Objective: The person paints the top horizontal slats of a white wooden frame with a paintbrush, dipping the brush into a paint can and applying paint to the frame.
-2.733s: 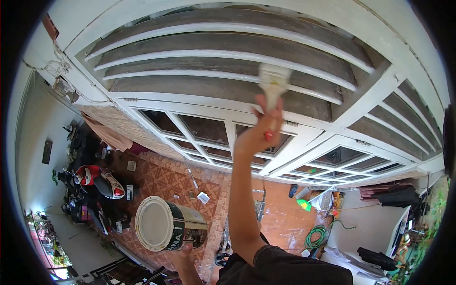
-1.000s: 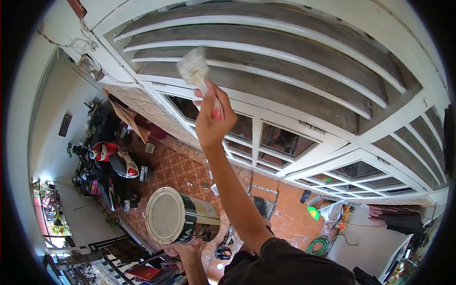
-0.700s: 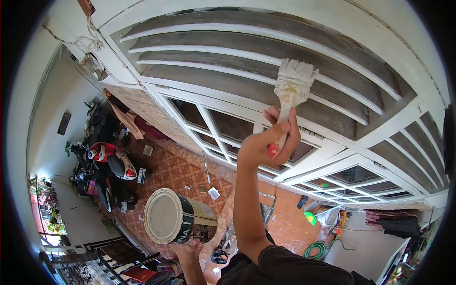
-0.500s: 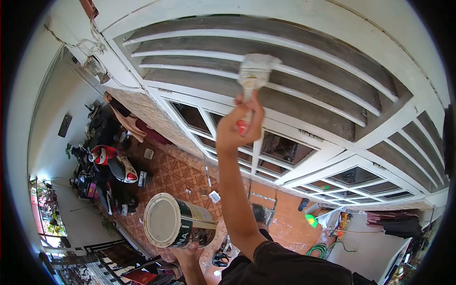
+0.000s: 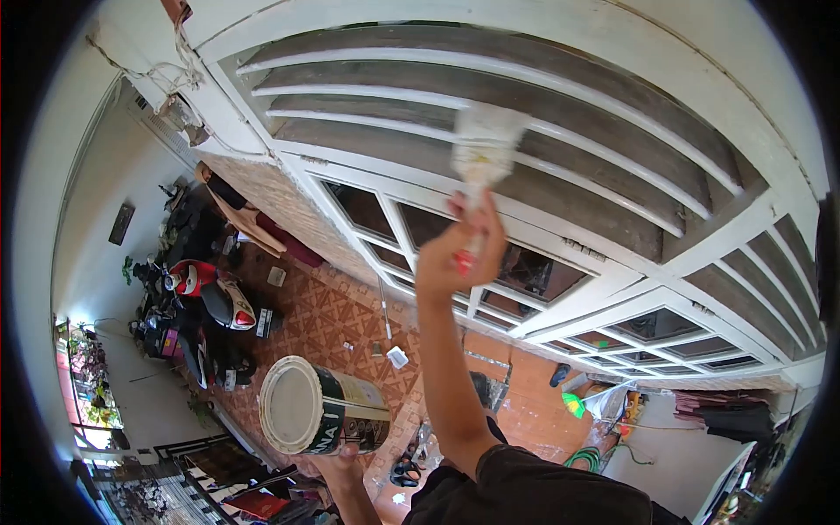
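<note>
My right hand (image 5: 461, 249) is closed around the handle of a paintbrush (image 5: 484, 153), raised in front of the slatted vent (image 5: 376, 74) above the windows. The brush has wide, whitish bristles that overlap the lower white slats in this view, and red shows near its handle end. Lower left, my left hand (image 5: 343, 468) grips a paint can (image 5: 359, 418) from below. The can has a dark green label with white letters, and its pale round opening (image 5: 291, 405) faces the camera. Part of the left hand's fingers is hidden behind the can.
Below the vent run white-framed windows (image 5: 604, 271). On the patterned tile floor (image 5: 324, 306) stand a red and black motorbike (image 5: 214, 293) and other vehicles at left. A long-handled tool with a white head (image 5: 396, 357) lies near the wall. A green hose (image 5: 588, 457) coils at right.
My right hand and the paintbrush have moved down and slightly right across the slats. The paint can in my left hand has shifted slightly left in view.
</note>
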Motion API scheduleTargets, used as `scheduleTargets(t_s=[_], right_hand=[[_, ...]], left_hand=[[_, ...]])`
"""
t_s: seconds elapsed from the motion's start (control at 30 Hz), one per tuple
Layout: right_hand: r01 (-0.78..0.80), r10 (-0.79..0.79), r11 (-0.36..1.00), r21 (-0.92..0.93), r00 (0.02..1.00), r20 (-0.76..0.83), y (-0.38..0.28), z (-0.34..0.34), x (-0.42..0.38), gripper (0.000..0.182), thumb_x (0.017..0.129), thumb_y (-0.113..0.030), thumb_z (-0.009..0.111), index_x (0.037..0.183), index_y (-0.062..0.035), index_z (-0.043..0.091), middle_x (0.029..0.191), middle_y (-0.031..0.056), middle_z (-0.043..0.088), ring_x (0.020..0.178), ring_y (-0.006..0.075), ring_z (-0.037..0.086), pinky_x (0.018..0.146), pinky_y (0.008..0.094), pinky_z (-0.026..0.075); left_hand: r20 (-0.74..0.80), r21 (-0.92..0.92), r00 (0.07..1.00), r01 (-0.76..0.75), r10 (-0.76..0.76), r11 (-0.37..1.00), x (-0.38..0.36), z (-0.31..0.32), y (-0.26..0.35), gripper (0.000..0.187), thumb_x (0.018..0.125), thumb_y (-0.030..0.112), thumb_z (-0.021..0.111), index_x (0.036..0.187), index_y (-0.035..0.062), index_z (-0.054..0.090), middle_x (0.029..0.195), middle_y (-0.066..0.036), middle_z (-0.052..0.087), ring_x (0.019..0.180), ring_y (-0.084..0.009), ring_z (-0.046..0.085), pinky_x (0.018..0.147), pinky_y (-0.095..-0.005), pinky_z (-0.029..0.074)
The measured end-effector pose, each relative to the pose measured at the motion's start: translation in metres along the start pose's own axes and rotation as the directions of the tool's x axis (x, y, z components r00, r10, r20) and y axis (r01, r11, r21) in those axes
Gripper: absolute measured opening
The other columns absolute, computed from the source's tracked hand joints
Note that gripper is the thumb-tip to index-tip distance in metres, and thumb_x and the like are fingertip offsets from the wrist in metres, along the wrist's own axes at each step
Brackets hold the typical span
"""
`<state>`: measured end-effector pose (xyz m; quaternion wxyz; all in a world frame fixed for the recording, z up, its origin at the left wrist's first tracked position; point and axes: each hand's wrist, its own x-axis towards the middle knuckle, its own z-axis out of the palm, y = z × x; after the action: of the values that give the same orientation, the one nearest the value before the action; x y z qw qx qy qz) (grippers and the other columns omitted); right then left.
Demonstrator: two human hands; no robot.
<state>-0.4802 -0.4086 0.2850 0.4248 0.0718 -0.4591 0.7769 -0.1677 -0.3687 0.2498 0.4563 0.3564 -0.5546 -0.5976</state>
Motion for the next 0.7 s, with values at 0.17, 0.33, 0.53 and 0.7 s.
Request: scheduleTargets(t_s=[0.17, 0.33, 0.53, 0.7], right_hand=[[0.032, -0.034, 0.997, -0.064, 0.999, -0.031, 0.008, -0.001, 0.015, 0.028, 0.103, -0.008, 0.049, 0.12, 0.0115, 0.057, 0.1, 0.0233, 0.068, 0.084, 0.0236, 0.071, 0.073, 0.0316, 0.06], [0.104, -0.099, 0.994, -0.038, 0.988, 0.123, 0.043, 0.04, -0.024, 0.026, 0.094, 0.005, 0.05, 0.117, 0.0082, 0.062, 0.094, 0.0197, 0.068, 0.081, 0.0233, 0.071, 0.072, 0.0326, 0.058], [0.147, -0.143, 0.989, 0.005, 0.958, 0.248, 0.058, 0.098, -0.057, 0.035, 0.082, 0.012, 0.058, 0.114, 0.0017, 0.067, 0.081, 0.0168, 0.065, 0.069, 0.0262, 0.066, 0.063, 0.034, 0.051], [0.119, -0.147, 0.987, 0.104, 0.93, 0.338, 0.049, 0.124, -0.067, 0.033, 0.083, 0.009, 0.06, 0.115, 0.0006, 0.067, 0.081, 0.0161, 0.065, 0.068, 0.0263, 0.064, 0.062, 0.0333, 0.049]], left_hand=[[0.02, -0.026, 0.997, 0.075, -0.075, 0.997, -0.003, -0.007, -0.004, 0.122, 0.057, 0.052, 0.095, 0.147, 0.0, 0.031, 0.139, -0.013, 0.048, 0.123, -0.0263, 0.051, 0.105, -0.044, 0.043], [-0.031, 0.043, 0.999, 0.03, -0.029, 0.999, -0.004, 0.003, -0.007, 0.123, 0.058, 0.06, 0.09, 0.146, -0.0023, 0.031, 0.139, -0.014, 0.048, 0.124, -0.0264, 0.05, 0.105, -0.0441, 0.043], [-0.053, 0.114, 0.999, 0.007, -0.001, 0.993, -0.005, 0.006, 0.003, 0.118, 0.062, 0.068, 0.085, 0.144, -0.0014, 0.036, 0.134, -0.012, 0.052, 0.121, -0.0265, 0.053, 0.1, -0.0432, 0.046], [-0.062, -0.031, 0.996, 0.065, -0.067, 0.997, -0.001, 0.004, -0.001, 0.117, 0.058, 0.049, 0.094, 0.144, -0.0016, 0.033, 0.138, -0.014, 0.048, 0.123, -0.0261, 0.052, 0.106, -0.0443, 0.043]])
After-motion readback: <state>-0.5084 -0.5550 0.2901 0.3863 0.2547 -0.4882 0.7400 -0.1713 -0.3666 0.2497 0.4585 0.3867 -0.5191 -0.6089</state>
